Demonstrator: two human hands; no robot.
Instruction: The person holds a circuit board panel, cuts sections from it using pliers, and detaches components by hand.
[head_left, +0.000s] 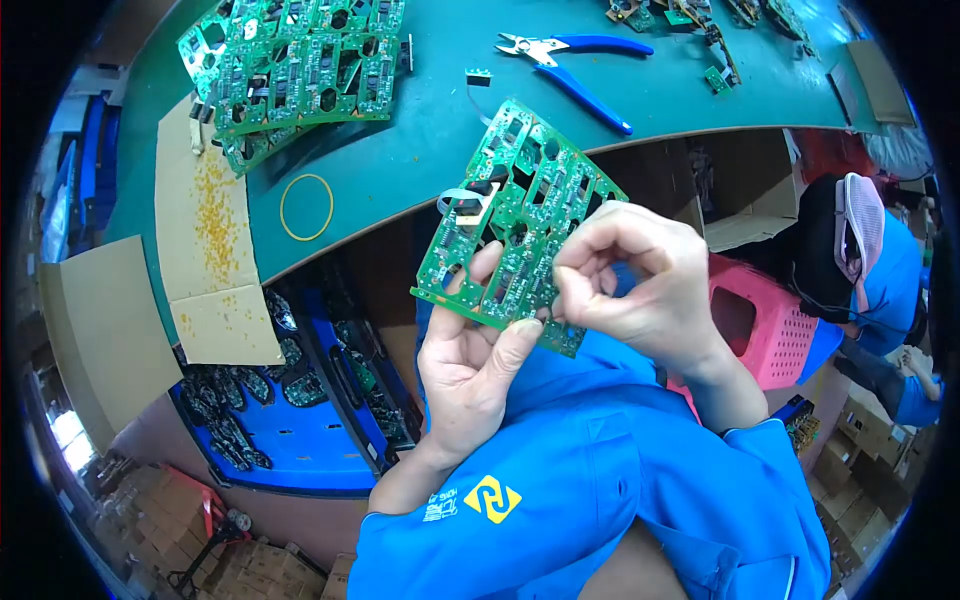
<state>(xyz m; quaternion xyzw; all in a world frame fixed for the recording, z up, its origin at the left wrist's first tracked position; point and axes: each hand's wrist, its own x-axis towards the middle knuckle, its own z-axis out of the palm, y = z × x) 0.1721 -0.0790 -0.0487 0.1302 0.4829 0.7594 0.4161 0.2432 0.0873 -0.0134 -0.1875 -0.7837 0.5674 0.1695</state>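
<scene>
A green circuit board panel (520, 225) with cut-outs and small parts is held up tilted in front of my body. My left hand (470, 370) grips its lower edge, thumb on the front face and fingers behind. A grey ribbon cable with a white connector (465, 205) sticks out from the panel's left side. My right hand (640, 280) is at the panel's right side, thumb and forefinger pinched close to its surface. Whatever may lie between those fingertips is too small to make out.
Blue-handled cutters (580, 75) lie on the green table (440, 130). Stacked circuit panels (310, 70) sit at back left, near a yellow ring (306, 207) and cardboard (205, 320) with orange bits. Below is a blue bin (300, 440) of boards. Another person (880, 270) sits right, beyond a pink stool (765, 320).
</scene>
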